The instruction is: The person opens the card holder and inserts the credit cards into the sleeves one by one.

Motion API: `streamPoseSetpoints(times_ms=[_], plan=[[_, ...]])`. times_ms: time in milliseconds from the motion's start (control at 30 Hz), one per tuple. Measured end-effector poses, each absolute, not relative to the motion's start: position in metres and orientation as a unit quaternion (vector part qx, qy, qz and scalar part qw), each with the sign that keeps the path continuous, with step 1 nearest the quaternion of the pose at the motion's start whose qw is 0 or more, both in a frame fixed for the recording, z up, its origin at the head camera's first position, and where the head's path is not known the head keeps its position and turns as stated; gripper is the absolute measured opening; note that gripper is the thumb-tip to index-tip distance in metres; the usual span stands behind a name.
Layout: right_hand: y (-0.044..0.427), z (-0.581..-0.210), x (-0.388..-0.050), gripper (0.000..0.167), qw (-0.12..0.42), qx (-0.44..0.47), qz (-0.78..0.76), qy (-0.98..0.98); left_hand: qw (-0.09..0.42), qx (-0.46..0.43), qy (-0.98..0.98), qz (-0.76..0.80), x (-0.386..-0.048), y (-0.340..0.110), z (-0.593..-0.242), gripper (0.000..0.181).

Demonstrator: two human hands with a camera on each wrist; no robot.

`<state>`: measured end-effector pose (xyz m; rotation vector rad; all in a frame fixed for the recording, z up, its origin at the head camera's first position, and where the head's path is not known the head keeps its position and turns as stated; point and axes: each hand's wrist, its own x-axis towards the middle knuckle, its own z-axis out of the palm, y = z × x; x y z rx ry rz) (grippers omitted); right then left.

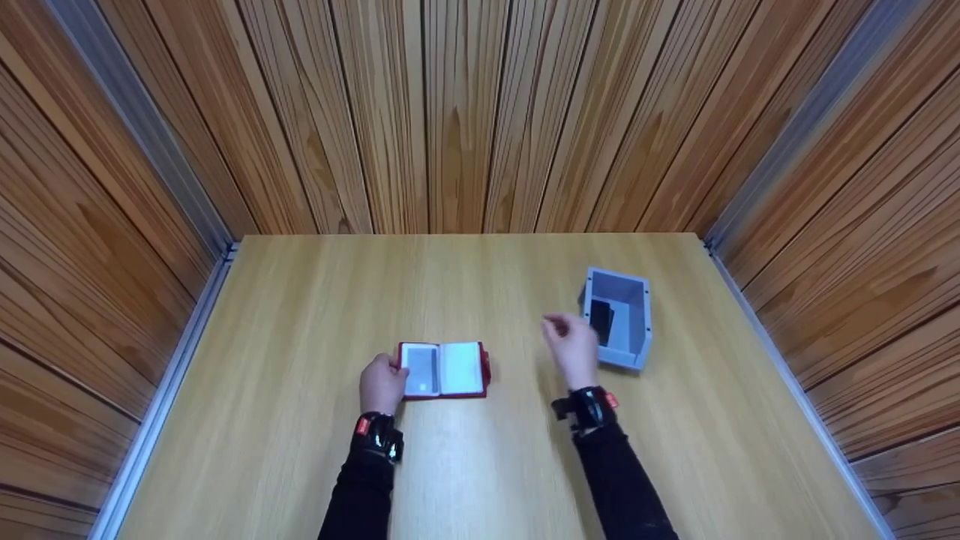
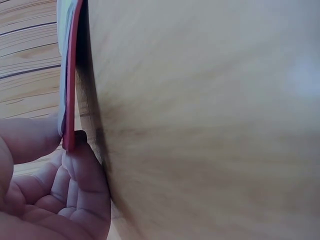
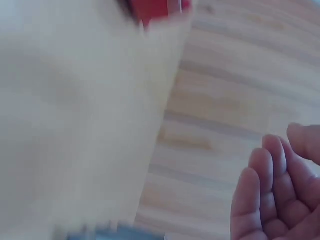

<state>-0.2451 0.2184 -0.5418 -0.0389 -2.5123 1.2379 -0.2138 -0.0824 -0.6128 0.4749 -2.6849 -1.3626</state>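
Note:
A small red-covered, booklet-like case (image 1: 460,369) lies spread open on the table, with pale panels facing up; its exact kind is unclear. At its left edge, my left hand (image 1: 382,384) pinches the cover between thumb and fingers. The left wrist view shows the thin red edge (image 2: 71,95) between the thumb (image 2: 35,136) and a fingertip. My right hand (image 1: 573,349) hovers to the right of the case, near the grey bin (image 1: 637,358). Its fingers (image 3: 247,197) are loosely bent, the thumb stands apart, and nothing is held. Dark flat items (image 1: 601,321) are inside the bin.
The light wooden table (image 1: 315,300) is enclosed by plank walls (image 1: 457,112) at the back and both sides. Metal rails (image 1: 169,397) run along its side edges. The bin stands at the table's right rear.

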Motion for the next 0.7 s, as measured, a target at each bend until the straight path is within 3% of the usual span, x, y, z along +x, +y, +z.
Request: streamPoseSetpoints(times_ms=[333, 700], plan=[[0.293, -0.544, -0.27, 0.015, 0.255, -0.123, 0.375, -0.883, 0.072, 0.147, -0.883, -0.441, -0.213, -0.085, -0.617, 0.013], [0.314, -0.571, -0.299, 0.024, 0.129, -0.152, 0.289, -0.936, 0.059, 0.15, -0.88, -0.447, -0.214, -0.085, -0.617, 0.013]])
